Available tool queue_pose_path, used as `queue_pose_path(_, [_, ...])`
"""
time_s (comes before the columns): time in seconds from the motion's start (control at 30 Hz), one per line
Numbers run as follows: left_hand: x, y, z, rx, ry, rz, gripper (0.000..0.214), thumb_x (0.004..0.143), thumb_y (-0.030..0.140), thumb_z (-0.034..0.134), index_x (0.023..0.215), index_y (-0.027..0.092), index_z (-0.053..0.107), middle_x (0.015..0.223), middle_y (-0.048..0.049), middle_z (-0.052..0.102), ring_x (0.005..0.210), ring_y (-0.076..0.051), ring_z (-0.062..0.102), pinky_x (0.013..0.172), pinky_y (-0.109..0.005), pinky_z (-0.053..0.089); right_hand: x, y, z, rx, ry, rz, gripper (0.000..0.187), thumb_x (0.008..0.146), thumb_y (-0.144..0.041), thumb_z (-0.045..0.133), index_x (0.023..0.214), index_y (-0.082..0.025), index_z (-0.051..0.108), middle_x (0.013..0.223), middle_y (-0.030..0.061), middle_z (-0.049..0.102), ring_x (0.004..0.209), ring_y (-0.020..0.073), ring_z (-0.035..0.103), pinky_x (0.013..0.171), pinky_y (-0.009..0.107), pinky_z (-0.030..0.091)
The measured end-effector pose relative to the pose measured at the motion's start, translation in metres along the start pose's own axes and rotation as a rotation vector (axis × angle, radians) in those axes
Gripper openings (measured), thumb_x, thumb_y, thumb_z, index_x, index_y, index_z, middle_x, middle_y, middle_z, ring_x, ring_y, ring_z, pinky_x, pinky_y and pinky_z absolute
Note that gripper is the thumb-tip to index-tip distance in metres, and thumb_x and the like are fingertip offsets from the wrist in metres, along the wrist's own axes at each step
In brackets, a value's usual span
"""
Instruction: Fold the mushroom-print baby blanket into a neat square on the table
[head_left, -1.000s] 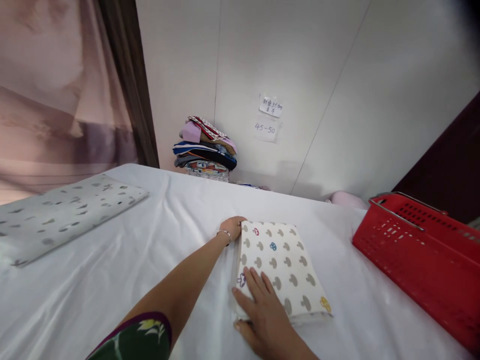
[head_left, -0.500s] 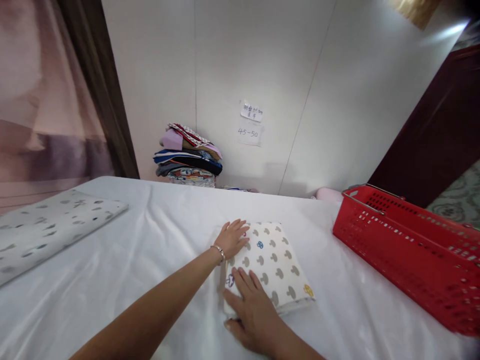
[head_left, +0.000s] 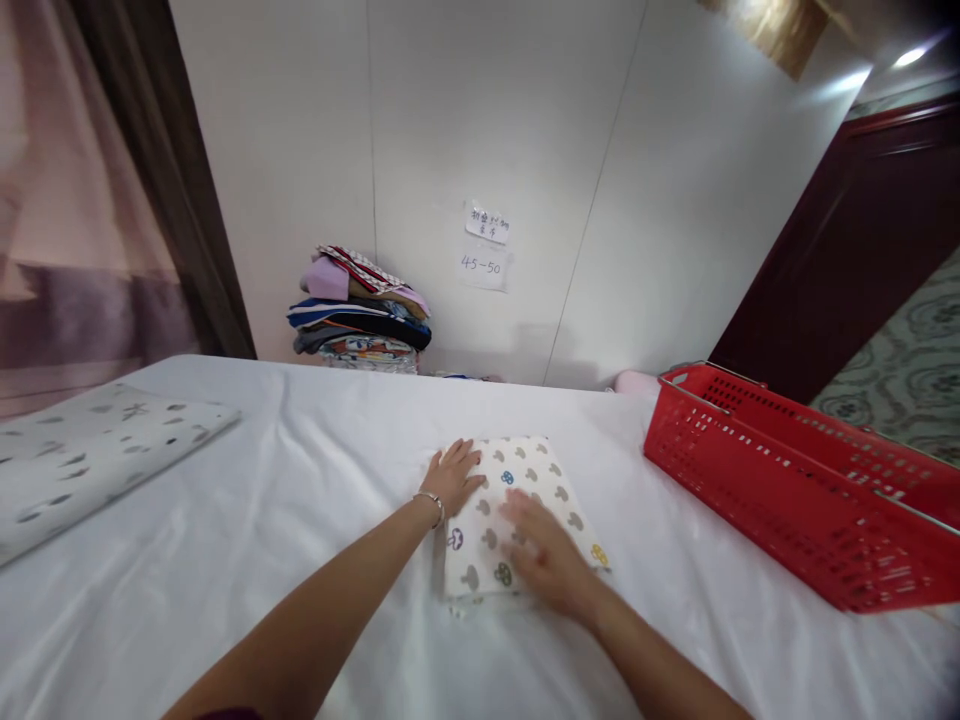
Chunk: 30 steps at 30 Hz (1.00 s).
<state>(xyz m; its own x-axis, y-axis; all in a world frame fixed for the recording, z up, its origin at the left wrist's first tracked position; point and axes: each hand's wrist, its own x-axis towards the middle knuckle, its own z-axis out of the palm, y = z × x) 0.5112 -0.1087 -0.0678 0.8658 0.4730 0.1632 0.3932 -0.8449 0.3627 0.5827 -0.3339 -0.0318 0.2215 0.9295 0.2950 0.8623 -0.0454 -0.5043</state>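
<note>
A folded white cloth (head_left: pixel 469 545) printed with grey mushrooms and a few coloured ones lies flat on the white-covered table (head_left: pixel 360 640). My left hand (head_left: pixel 453 478), with a bracelet at the wrist, rests on the cloth's far left corner, fingers spread. Over the right half of the cloth is my right hand (head_left: pixel 551 555), blurred by motion, its fingers stretched out and apart. Whether the right hand touches the fabric I cannot tell. Nothing is gripped in either hand.
On the right stands a red perforated basket (head_left: pixel 750 490) with metal handles. Another white patterned cloth (head_left: pixel 112 450) lies at the left. Behind the table's far edge is a stack of folded fabrics (head_left: pixel 360 315) against the wall, near paper signs (head_left: pixel 484 268).
My right hand has moved right and slightly away from me, from the cloth's near left part to its right half. My left hand stays on the far left corner. The view has shifted a little.
</note>
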Motion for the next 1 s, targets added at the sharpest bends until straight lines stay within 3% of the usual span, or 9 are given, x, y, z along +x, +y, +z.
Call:
queue_pose_path(0.1, [-0.007, 0.006, -0.004, -0.053, 0.124, -0.167, 0.056, 0.081, 0.040, 0.047, 0.132, 0.020, 0.035, 0.146, -0.0067, 0.021, 0.134, -0.024, 0.015, 0.105, -0.044, 0.023, 0.010, 0.051, -0.013, -0.077, 0.189, 0.308, 0.053, 0.083, -0.039, 0.046, 0.131, -0.018, 0.041, 0.141, 0.0103, 0.031, 0.131, 0.0242, 0.024, 0.106, 0.044, 0.022])
queue_pose_path(0.2, [-0.016, 0.012, -0.009, -0.201, 0.129, -0.405, 0.068, 0.076, 0.039, 0.051, 0.135, 0.016, 0.027, 0.145, -0.0127, 0.022, 0.128, -0.027, 0.029, 0.098, -0.039, 0.034, 0.012, 0.087, -0.016, 0.051, 0.152, 0.605, 0.063, 0.081, -0.044, 0.046, 0.136, -0.017, 0.032, 0.136, 0.0115, 0.038, 0.125, 0.0241, 0.035, 0.103, 0.041, 0.029])
queue_pose_path(0.3, [-0.026, 0.019, -0.011, -0.329, 0.053, -0.517, 0.075, 0.072, 0.039, 0.056, 0.135, 0.014, 0.024, 0.137, -0.0163, 0.035, 0.120, -0.027, 0.041, 0.095, -0.037, 0.038, 0.012, 0.101, -0.015, 0.147, 0.100, 0.732, 0.076, 0.077, -0.050, 0.052, 0.139, -0.016, 0.024, 0.136, 0.0130, 0.039, 0.122, 0.0254, 0.040, 0.100, 0.039, 0.032])
queue_pose_path(0.4, [-0.035, 0.026, -0.009, -0.371, 0.034, -0.508, 0.077, 0.069, 0.035, 0.058, 0.134, 0.010, 0.025, 0.130, -0.0175, 0.042, 0.119, -0.028, 0.042, 0.096, -0.036, 0.036, 0.015, 0.102, -0.017, 0.221, 0.084, 0.735, 0.078, 0.071, -0.051, 0.058, 0.136, -0.017, 0.031, 0.131, 0.0129, 0.045, 0.117, 0.0269, 0.045, 0.096, 0.040, 0.036])
queue_pose_path(0.53, [-0.037, 0.029, -0.010, -0.399, 0.047, -0.475, 0.074, 0.068, 0.017, 0.056, 0.135, 0.011, 0.025, 0.131, -0.0150, 0.042, 0.121, -0.024, 0.040, 0.101, -0.031, 0.032, 0.019, 0.096, -0.018, 0.424, 0.033, 0.651, 0.058, 0.071, -0.047, 0.059, 0.121, -0.021, 0.048, 0.109, 0.0072, 0.062, 0.097, 0.0257, 0.059, 0.081, 0.038, 0.047])
queue_pose_path(0.63, [-0.029, 0.023, -0.016, -0.452, 0.093, -0.460, 0.073, 0.067, 0.007, 0.053, 0.134, 0.017, 0.028, 0.131, -0.0098, 0.045, 0.118, -0.019, 0.044, 0.098, -0.026, 0.034, 0.020, 0.090, -0.014, 0.492, 0.088, 0.586, 0.056, 0.074, -0.047, 0.056, 0.122, -0.022, 0.045, 0.108, 0.0058, 0.062, 0.094, 0.0242, 0.060, 0.076, 0.035, 0.049])
queue_pose_path(0.8, [-0.026, 0.007, -0.021, -0.489, 0.067, -0.511, 0.066, 0.068, 0.016, 0.059, 0.130, 0.020, 0.035, 0.120, -0.0081, 0.055, 0.105, -0.020, 0.054, 0.088, -0.028, 0.042, 0.020, 0.081, -0.008, 0.190, 0.063, 0.655, 0.058, 0.075, -0.049, 0.054, 0.125, -0.023, 0.043, 0.112, 0.0059, 0.060, 0.101, 0.0250, 0.056, 0.084, 0.036, 0.043])
queue_pose_path(1.0, [-0.062, 0.009, -0.021, -0.494, 0.057, -0.539, 0.066, 0.068, 0.029, 0.062, 0.129, 0.021, 0.037, 0.125, -0.0071, 0.051, 0.096, -0.018, 0.057, 0.084, -0.027, 0.045, 0.008, 0.070, -0.013, -0.092, -0.040, 0.725, 0.072, 0.080, -0.054, 0.043, 0.139, -0.018, 0.022, 0.120, 0.0149, 0.053, 0.106, 0.0303, 0.052, 0.087, 0.041, 0.039])
